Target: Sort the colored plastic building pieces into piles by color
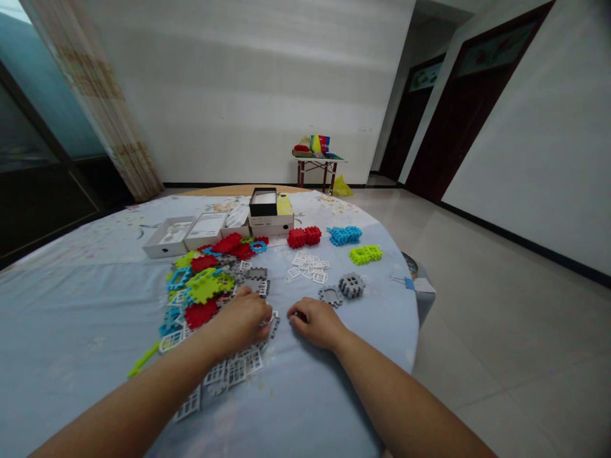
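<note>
My left hand [245, 318] reaches into a mixed pile of toothed plastic building pieces, its fingers bent down among grey and white ones. What its fingertips pinch is hidden. A white lattice window piece [275, 314] shows just beside them. On the cloth to the right rests my right hand [315, 322], fingers curled in, with nothing visible in them. Close beyond it lie a flat grey square frame [330, 296] and a stack of grey pieces [352, 285]. The pile holds lime-green pieces [210, 285], red pieces [200, 313] and blue pieces [170, 322].
Sorted groups lie on the right of the round table [119, 299]: red pieces [304, 236], blue pieces [344, 235], green pieces [366, 254], white window pieces [310, 267]. Behind the pile stand open white boxes [165, 248] and a black box [263, 208]. A stool [424, 294] adjoins the right edge.
</note>
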`<act>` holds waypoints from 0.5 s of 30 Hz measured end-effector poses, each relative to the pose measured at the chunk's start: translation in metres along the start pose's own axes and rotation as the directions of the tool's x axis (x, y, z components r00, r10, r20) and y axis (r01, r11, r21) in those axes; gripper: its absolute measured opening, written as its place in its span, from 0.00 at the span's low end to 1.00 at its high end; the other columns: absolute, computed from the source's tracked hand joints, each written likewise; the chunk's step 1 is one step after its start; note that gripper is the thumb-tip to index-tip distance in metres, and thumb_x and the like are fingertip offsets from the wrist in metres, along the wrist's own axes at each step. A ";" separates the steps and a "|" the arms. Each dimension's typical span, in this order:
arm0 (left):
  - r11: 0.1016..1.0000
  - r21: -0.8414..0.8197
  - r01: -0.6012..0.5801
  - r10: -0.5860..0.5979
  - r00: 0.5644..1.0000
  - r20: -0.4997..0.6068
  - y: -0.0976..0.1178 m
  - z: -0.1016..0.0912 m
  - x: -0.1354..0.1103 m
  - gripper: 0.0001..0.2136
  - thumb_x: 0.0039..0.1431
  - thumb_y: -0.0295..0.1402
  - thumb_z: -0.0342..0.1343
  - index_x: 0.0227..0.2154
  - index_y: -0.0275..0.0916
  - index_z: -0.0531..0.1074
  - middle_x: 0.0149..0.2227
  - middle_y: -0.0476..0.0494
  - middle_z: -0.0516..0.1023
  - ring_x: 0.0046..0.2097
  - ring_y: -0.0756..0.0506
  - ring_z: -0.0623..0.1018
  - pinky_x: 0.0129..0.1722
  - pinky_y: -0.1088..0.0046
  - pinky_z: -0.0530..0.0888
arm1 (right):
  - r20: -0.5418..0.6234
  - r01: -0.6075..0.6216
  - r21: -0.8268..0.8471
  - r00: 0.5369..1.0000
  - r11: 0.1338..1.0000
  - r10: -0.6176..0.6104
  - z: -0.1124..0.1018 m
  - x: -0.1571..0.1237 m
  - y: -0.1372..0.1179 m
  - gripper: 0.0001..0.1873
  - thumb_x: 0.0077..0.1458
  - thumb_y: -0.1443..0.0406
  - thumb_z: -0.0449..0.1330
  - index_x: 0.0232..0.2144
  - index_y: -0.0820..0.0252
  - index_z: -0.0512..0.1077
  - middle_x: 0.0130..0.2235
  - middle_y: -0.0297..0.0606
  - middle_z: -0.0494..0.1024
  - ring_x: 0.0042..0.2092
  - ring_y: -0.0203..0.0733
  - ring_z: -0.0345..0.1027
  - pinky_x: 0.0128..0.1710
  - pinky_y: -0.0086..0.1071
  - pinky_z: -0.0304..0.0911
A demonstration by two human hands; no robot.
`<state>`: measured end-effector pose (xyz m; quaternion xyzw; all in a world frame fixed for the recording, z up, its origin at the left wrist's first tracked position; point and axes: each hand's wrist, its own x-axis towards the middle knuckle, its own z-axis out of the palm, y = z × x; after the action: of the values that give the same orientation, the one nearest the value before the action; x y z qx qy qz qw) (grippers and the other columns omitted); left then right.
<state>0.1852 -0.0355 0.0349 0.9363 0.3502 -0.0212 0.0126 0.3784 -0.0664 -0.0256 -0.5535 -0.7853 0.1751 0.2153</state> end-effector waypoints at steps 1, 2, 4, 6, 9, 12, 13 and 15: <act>1.000 -0.013 0.014 -0.014 1.000 -0.012 -0.001 -0.002 0.000 0.08 0.51 0.30 0.48 0.25 0.38 0.73 0.28 0.42 0.76 0.34 0.44 0.72 0.42 0.63 0.61 | -0.001 -0.002 0.004 1.000 1.000 0.002 0.000 0.000 0.000 0.11 0.53 0.63 0.52 0.37 0.54 0.73 0.35 0.34 0.74 0.36 0.35 0.66 0.36 0.27 0.56; 0.999 -0.035 0.026 -0.028 0.999 -0.034 -0.002 -0.004 0.000 0.09 0.52 0.31 0.48 0.25 0.39 0.73 0.28 0.43 0.76 0.34 0.44 0.72 0.43 0.64 0.61 | -0.001 -0.004 0.008 1.000 1.000 0.004 0.000 0.000 0.000 0.11 0.53 0.63 0.52 0.37 0.54 0.73 0.35 0.34 0.74 0.36 0.35 0.66 0.36 0.27 0.55; 0.993 -0.110 0.038 -0.051 0.992 -0.114 -0.006 -0.010 0.002 0.10 0.54 0.32 0.46 0.28 0.40 0.73 0.31 0.44 0.76 0.36 0.45 0.72 0.44 0.65 0.61 | -0.005 -0.006 0.017 1.000 1.000 0.006 0.000 0.000 0.000 0.11 0.53 0.63 0.53 0.37 0.54 0.73 0.34 0.34 0.74 0.36 0.35 0.66 0.36 0.27 0.55; 0.973 -0.226 0.043 -0.094 0.970 -0.223 -0.010 -0.019 0.005 0.12 0.55 0.35 0.45 0.30 0.40 0.74 0.34 0.44 0.76 0.38 0.45 0.72 0.44 0.67 0.63 | -0.009 -0.007 0.028 1.000 1.000 0.008 0.001 0.000 0.001 0.11 0.53 0.63 0.52 0.37 0.54 0.74 0.34 0.33 0.74 0.35 0.35 0.66 0.35 0.27 0.56; 0.893 -0.437 0.103 -0.250 0.922 -0.295 -0.015 -0.028 0.019 0.14 0.54 0.39 0.45 0.31 0.38 0.73 0.33 0.44 0.75 0.36 0.46 0.72 0.38 0.71 0.66 | -0.007 -0.016 0.038 1.000 0.999 0.016 0.002 0.001 0.001 0.11 0.53 0.63 0.53 0.36 0.54 0.74 0.33 0.33 0.74 0.35 0.35 0.66 0.35 0.26 0.56; 0.740 -0.642 0.200 -0.396 0.901 -0.176 -0.019 -0.025 0.043 0.15 0.50 0.42 0.48 0.29 0.36 0.74 0.25 0.48 0.75 0.29 0.47 0.71 0.30 0.72 0.66 | 0.001 -0.027 0.037 1.000 0.999 0.027 0.001 0.002 0.002 0.11 0.53 0.62 0.53 0.36 0.54 0.74 0.33 0.34 0.75 0.35 0.35 0.66 0.35 0.27 0.56; 0.682 -0.697 0.220 -0.418 0.900 -0.124 -0.020 -0.021 0.053 0.14 0.49 0.42 0.50 0.27 0.36 0.74 0.23 0.48 0.74 0.26 0.48 0.71 0.28 0.73 0.65 | 0.003 -0.029 0.038 1.000 0.999 0.028 0.001 0.003 0.002 0.11 0.53 0.62 0.53 0.36 0.54 0.74 0.33 0.34 0.75 0.35 0.35 0.66 0.36 0.27 0.56; 0.580 -0.778 0.241 -0.447 0.893 -0.057 -0.021 -0.014 0.074 0.13 0.46 0.41 0.51 0.23 0.35 0.73 0.22 0.47 0.75 0.24 0.49 0.71 0.26 0.73 0.65 | 0.003 -0.028 0.045 1.000 0.999 0.028 0.001 0.003 0.002 0.11 0.53 0.63 0.53 0.36 0.54 0.74 0.33 0.34 0.75 0.35 0.35 0.66 0.36 0.27 0.56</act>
<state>0.2276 0.0292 0.0446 0.7532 0.5016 0.2404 0.3513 0.3787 -0.0631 -0.0271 -0.5593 -0.7735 0.1965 0.2242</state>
